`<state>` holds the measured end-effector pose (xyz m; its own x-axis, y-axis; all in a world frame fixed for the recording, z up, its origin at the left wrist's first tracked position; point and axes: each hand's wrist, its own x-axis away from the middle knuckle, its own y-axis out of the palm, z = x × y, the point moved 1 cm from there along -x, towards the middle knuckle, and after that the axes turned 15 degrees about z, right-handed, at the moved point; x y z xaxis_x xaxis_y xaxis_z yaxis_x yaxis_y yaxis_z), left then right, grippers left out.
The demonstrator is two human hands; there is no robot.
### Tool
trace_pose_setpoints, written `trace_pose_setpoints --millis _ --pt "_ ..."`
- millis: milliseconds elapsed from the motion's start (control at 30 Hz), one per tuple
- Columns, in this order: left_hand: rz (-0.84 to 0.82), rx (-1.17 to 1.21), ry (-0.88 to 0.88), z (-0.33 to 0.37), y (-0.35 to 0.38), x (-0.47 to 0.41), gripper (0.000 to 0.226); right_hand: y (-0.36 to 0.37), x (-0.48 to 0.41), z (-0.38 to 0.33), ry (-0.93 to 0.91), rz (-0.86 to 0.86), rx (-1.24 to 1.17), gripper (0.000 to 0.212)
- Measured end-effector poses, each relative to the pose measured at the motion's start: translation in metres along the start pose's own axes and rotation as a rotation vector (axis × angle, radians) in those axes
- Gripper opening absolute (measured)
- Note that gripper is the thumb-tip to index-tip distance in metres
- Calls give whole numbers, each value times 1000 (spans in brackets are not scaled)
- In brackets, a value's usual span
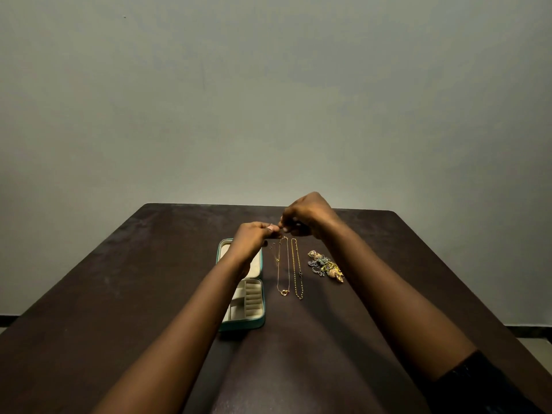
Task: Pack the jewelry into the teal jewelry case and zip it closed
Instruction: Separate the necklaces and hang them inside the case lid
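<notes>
The teal jewelry case (259,320) lies open on the dark table, cream lining and ring slots showing; my left forearm crosses over it. A thin gold necklace (279,273) with a ring pendant runs toward me from its top end, which both hands pinch. My left hand (254,236) and my right hand (304,215) meet fingertip to fingertip just above the table, over that top end. A second gold chain (296,270) lies stretched out beside it on the right. A heap of rings and earrings (325,265) sits further right.
The dark brown table (149,279) ends at a plain grey wall behind. Its far edge runs just beyond my hands. Bare tabletop spreads left of the case and between my forearms.
</notes>
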<state>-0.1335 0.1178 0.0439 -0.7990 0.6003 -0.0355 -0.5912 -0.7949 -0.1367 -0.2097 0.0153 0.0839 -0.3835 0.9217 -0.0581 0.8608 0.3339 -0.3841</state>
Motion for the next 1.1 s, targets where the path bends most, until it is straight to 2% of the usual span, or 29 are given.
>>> trace_pose_setpoints --millis 100,167,500,633,833,1000,1100 --pt "7 -28 23 0 1 -1 25 1 3 -2 -17 23 27 9" --pt "-10 -41 17 2 1 1 25 2 5 -3 -27 37 47 13" --pt "-91 -64 -85 11 -4 8 25 4 4 0 -72 57 105 13" --pt "-116 -170 -81 9 -11 1 26 3 1 5 -53 -8 143 13" --pt "-150 -144 -128 13 -20 -6 26 3 3 15 -71 -143 105 21" --pt "-143 -79 -163 11 -25 -10 19 12 5 18 -38 -333 -103 22" --pt "-111 -77 -150 11 -29 -11 18 15 4 21 -70 -345 -129 21"
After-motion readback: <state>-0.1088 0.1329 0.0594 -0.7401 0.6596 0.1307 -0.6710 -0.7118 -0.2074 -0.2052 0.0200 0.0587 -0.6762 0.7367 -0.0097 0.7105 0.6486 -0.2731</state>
